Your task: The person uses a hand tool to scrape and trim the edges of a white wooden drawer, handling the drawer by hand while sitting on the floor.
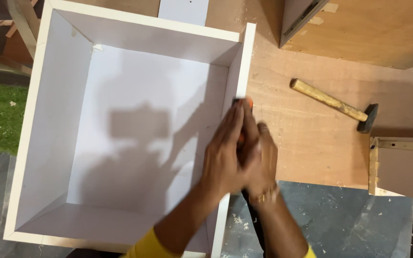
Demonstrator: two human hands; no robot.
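A large white open box [48,110], like a drawer carcass, lies on a plywood sheet. Both my hands are pressed together on its right side wall [242,71]. My left hand [223,153] lies flat against the inner side of the wall. My right hand [259,157] is wrapped around an orange-and-black tool [247,102] whose tip shows just above my fingers on the wall's top edge. What kind of tool it is cannot be told. My sleeves are yellow.
A hammer [335,102] with a wooden handle and black head lies on the plywood sheet [307,143] to the right. Wooden panels [374,33] stand at the top right, another board [402,167] at the right edge. Dark stone floor with sawdust below; grass at left.
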